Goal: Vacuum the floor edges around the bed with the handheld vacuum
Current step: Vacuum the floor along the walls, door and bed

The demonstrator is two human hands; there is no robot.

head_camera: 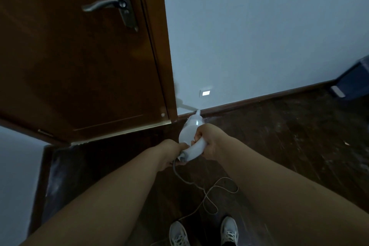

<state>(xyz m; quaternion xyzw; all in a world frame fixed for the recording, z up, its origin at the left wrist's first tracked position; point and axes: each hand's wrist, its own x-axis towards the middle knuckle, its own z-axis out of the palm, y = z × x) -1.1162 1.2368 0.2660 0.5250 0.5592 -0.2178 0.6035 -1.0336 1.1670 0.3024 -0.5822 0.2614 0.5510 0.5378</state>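
Our forearms are bare, no sleeves reaching into the lower half of the frame. At the bottom centre we wear pale grey-white laced trainers: left shoe (pixel 178 233), right shoe (pixel 229 230).

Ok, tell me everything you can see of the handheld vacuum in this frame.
The handheld vacuum is white, plastic-looking, with a rounded body, a curved handle and a narrow nozzle. It is held out, nozzle aimed at the baseboard beside the door frame. The right hand grips the handle; the left hand holds its rear end, where a cord trails onto the floor.
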